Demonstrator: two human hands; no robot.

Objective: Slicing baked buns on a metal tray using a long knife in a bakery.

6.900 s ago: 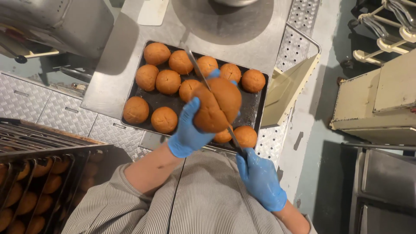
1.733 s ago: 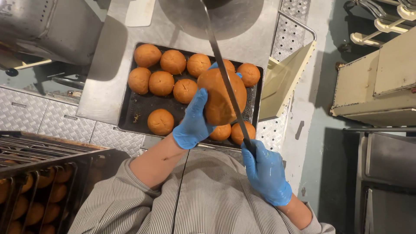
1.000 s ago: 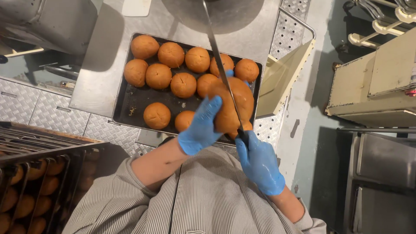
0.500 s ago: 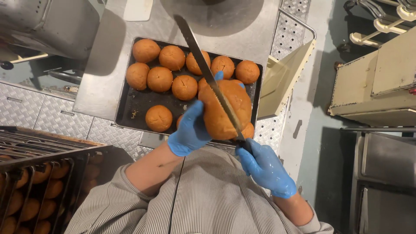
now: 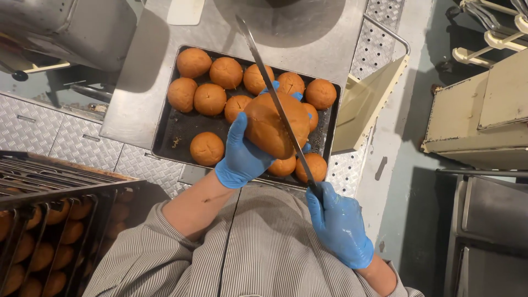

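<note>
A: Two gloved hands, both blue. Nearest, at five o'clock, the right hand [image 5: 339, 224] has its fingers wrapped tight round the handle of a long serrated knife [image 5: 273, 98]. The blade runs up toward eleven o'clock and lies across the top of a large round bun [image 5: 273, 125].

B: And the other one?

A: The left hand [image 5: 243, 154] cups that bun from its nine o'clock side, fingers spread round the underside, tips showing past its far edge. The bun is held above the near right part of the dark baking tray [image 5: 175, 132].

B: Room on the tray?

A: A bare patch at the tray's near left, around one lone small bun [image 5: 207, 148]. More small buns fill the far rows and sit close to the right rim. Two lie just under the held bun at the near edge.

B: Beyond that?

A: The tray sits on a steel worktop [image 5: 143, 82] with bare metal left of it and past it at twelve o'clock. At three o'clock a cream flap [image 5: 368, 104] leans beside the tray's right edge. At eight o'clock, a rack [image 5: 49, 231] of buns.
</note>
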